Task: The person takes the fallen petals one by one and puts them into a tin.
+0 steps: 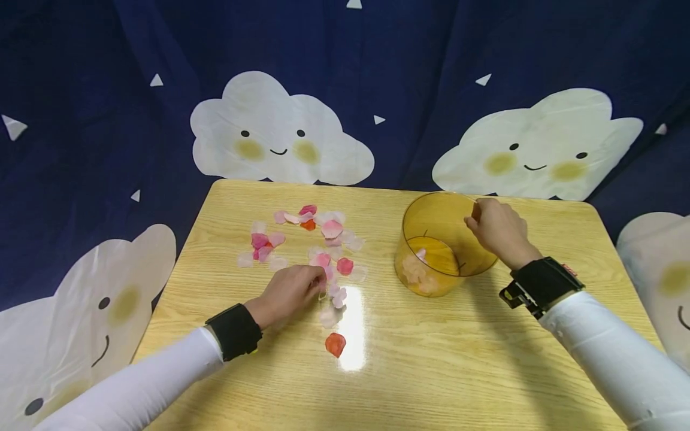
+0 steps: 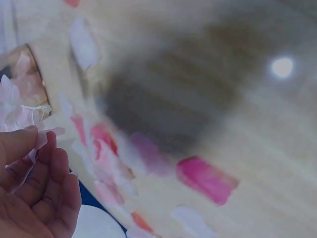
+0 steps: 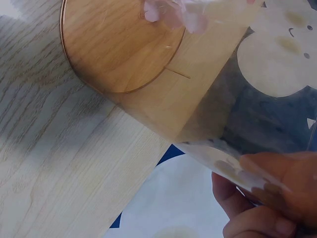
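My left hand (image 1: 291, 288) is low over scattered artificial petals in the middle of the table. In the left wrist view its thumb and forefinger pinch a pale pink petal (image 2: 41, 142). Pink petals (image 1: 321, 260) and white ones lie just beyond the fingertips, and a red petal (image 1: 335, 344) sits nearer the front. To the right stands a round, see-through amber container (image 1: 436, 212) with several pale petals (image 1: 417, 269) at its bottom. My right hand (image 1: 500, 230) grips its rim on the right side, thumb on one face and fingers on the other.
More petals (image 1: 260, 240) lie in loose groups toward the back left of the wooden table (image 1: 431, 359). Behind the table's far edge hangs a dark blue curtain (image 1: 409, 78) printed with white clouds. Light glares on the tabletop between the petals and the container.
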`<state>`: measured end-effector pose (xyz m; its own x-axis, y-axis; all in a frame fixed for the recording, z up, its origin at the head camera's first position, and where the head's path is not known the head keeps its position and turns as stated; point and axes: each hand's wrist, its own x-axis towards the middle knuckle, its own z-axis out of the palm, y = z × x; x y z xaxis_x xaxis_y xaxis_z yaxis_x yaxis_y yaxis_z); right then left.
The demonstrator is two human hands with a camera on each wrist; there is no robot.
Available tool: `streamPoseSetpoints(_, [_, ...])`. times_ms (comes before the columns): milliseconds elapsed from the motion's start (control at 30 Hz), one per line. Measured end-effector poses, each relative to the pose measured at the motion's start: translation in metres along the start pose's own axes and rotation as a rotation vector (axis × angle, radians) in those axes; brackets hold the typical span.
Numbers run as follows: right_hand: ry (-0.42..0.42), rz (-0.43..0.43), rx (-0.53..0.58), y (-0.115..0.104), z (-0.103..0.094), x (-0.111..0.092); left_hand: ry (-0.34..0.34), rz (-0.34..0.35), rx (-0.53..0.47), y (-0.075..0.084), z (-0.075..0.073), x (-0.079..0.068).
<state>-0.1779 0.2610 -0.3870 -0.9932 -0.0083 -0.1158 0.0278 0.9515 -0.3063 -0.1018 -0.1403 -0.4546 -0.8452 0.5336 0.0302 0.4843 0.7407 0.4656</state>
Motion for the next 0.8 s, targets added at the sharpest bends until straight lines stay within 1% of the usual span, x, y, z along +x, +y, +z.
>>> streamPoseSetpoints(200, [0.0,0.005,-0.003,-0.001,0.0,0.0,0.005,-0.028,0.018,0.007,-0.012,0.011])
streamPoseSetpoints(367, [-0.001,0.006,-0.008,-0.001,0.0,0.0,0.017,-0.042,0.03,0.01,-0.014,0.017])
streamPoseSetpoints(467, [-0.004,0.008,-0.007,-0.001,0.0,0.0,0.038,-0.048,0.033,0.012,-0.014,0.021])
streamPoseSetpoints(600, [0.005,-0.003,-0.002,0.0,0.001,0.0,0.06,-0.033,0.034,0.018,-0.016,0.028])
streamPoseSetpoints(800, [0.021,-0.015,0.002,0.0,0.001,0.0,0.061,0.011,0.054,0.027,-0.021,0.037])
